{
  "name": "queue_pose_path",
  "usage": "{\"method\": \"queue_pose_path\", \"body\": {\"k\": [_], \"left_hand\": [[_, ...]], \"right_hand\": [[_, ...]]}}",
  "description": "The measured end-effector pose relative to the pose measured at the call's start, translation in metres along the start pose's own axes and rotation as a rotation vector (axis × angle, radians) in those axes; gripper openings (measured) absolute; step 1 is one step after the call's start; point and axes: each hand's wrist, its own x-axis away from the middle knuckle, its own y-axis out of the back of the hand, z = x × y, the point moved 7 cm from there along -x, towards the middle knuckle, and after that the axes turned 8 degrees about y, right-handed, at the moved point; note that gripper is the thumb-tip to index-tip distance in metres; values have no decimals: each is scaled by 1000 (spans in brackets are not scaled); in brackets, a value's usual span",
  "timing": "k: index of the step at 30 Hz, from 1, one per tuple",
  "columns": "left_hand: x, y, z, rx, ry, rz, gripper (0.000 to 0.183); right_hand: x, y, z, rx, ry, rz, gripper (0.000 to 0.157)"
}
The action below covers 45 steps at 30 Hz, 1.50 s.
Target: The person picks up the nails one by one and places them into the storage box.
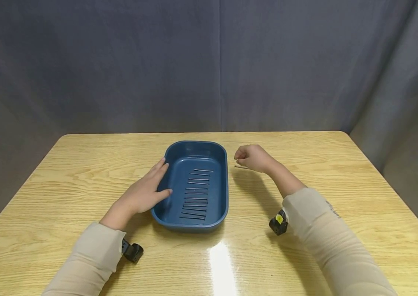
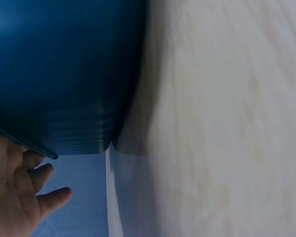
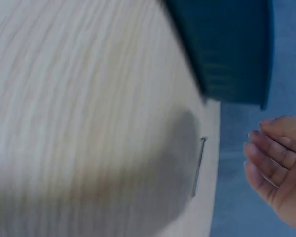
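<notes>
A deep blue plastic tray point(image 1: 223, 185) with rounded corners stands on the table, and several thin nails point(image 1: 195, 193) lie in a rough column on its floor. My left hand point(image 1: 142, 191) rests at the tray's left rim, fingers spread, the thumb reaching over the inside. To the right of the tray, one more nail point(image 3: 199, 168) lies flat on the wood. My right hand point(image 1: 255, 158) hovers over that nail with loosely bent fingers, and in the right wrist view nothing shows between the fingers point(image 3: 266, 158).
The light wooden table point(image 1: 94, 181) runs back to a grey curtain point(image 1: 194, 82) that also hangs at both sides. Small black cameras are strapped at the left wrist point(image 1: 132, 251) and the right wrist point(image 1: 279, 224).
</notes>
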Motion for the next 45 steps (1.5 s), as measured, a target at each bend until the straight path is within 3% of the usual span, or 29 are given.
{"method": "queue_pose_path", "body": {"k": [5,21,27,37,45], "left_hand": [[1,-1,1,10,7,16,72],[-1,-2,1,11,0,17,72],[-1,-1,0,15,-1,14,72],[-1,-3,-1,20,0,24,72],[-2,-1,1,10,2,14,72]], "right_hand": [[3,-5,-17,40,-43,52,21],[8,-9,-46,153,-89,72,15],[5,-12,-48,233,-117,80,15],[4,-15,-49,277,-155,101,11],[6,-8,-44,233,-165,21,13]]}}
